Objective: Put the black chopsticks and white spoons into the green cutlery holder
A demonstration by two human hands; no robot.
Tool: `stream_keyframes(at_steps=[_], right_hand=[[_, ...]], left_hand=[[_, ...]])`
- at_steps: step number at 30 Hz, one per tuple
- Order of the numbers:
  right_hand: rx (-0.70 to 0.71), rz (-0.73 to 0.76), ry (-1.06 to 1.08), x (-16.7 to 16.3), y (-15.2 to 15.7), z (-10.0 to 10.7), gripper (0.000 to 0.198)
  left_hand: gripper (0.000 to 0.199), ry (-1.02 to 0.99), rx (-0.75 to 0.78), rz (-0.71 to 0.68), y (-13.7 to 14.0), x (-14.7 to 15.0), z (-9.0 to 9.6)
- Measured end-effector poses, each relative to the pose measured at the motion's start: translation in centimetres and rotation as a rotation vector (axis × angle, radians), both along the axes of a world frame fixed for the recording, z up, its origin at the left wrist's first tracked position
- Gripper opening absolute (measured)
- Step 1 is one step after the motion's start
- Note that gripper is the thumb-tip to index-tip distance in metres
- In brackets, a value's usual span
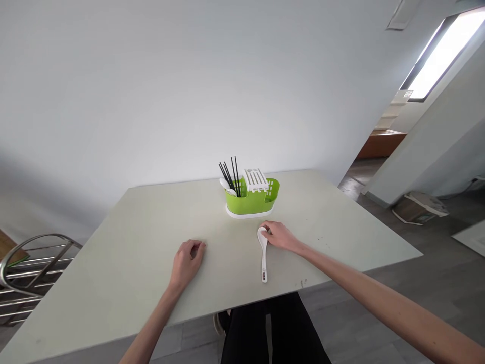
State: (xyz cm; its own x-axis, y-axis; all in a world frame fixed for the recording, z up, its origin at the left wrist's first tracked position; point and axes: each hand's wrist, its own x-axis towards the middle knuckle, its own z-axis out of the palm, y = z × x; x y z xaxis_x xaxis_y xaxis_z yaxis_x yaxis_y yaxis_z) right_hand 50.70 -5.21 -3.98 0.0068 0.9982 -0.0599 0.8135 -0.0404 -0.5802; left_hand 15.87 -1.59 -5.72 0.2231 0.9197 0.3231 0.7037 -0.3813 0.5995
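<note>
A white spoon (264,258) lies on the pale table (125,253), its bowl away from me and its handle pointing my way. My right hand (278,234) has its fingers closed at the edge of the bowl. To the left, my left hand (187,260) rests on the tabletop with curled fingers and nothing visible in it. Beyond both hands stands a green utensil caddy (248,204) on a white base. Black chopsticks (234,174) and white spoons (224,183) lean in its left compartment. A white slotted rack (255,178) sits over its middle.
A plain wall (182,91) rises behind the table's far edge. At the left is a metal-framed rack or chair (38,268). A bin-like container (419,207) stands on the grey floor at the right, below a bright window (443,55).
</note>
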Motion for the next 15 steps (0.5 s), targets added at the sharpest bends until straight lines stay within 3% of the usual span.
stream_keyframes(at_steps=[2, 5, 8, 11, 13, 15], right_hand=[[0.003, 0.034, 0.060, -0.5, 0.2, 1.3, 0.018], [0.085, 0.048, 0.147, -0.6, 0.6, 5.3, 0.020], [0.383, 0.015, 0.251, -0.5, 1.1, 10.7, 0.019], [0.730, -0.001, 0.181, -0.4, 1.8, 15.3, 0.021], [0.912, 0.003, 0.068, -0.5, 2.6, 16.9, 0.025], [1.022, 0.013, -0.074, -0.7, 3.7, 17.2, 0.027]], left_hand=[[0.033, -0.003, -0.001, 0.000, 0.0, 0.0, 0.0], [0.034, -0.003, -0.012, 0.004, 0.0, 0.0, 0.0], [0.033, 0.000, -0.010, 0.006, -0.1, 0.0, 0.0], [0.033, -0.005, -0.012, 0.004, -0.2, 0.0, 0.0], [0.034, -0.009, -0.027, 0.006, -0.2, 0.0, 0.0], [0.034, -0.012, -0.040, 0.003, -0.2, 0.0, 0.1]])
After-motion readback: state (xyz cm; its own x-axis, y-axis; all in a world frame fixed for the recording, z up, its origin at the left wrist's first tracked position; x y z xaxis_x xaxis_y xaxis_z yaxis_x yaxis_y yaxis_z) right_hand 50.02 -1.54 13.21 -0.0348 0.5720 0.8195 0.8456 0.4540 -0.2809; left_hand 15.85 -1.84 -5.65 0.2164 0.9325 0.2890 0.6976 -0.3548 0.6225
